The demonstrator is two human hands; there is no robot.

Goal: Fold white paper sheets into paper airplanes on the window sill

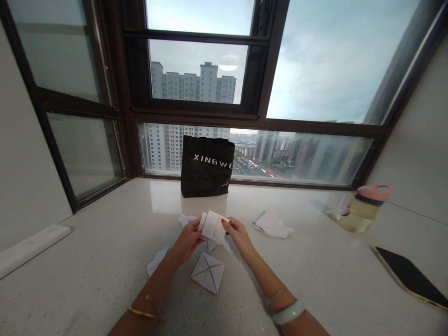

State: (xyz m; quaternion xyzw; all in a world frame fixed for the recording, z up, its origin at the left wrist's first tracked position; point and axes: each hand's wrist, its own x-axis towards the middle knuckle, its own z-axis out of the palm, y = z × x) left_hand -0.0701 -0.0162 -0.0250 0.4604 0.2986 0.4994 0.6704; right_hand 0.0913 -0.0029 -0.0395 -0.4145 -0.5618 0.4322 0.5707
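Pinching one folded white paper (213,227) with closed fingers of left hand (189,239) and right hand (238,232), above the middle of the worktop (112,256). Counting outward one creased square (212,274) toward the front edge, one bunch of papers (271,225) to the right, one black bag (207,175) near the far edge and one bottle (362,212) toward the far right corner

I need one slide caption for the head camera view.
Left hand and right hand hold a folded white paper piece above a pale speckled countertop.
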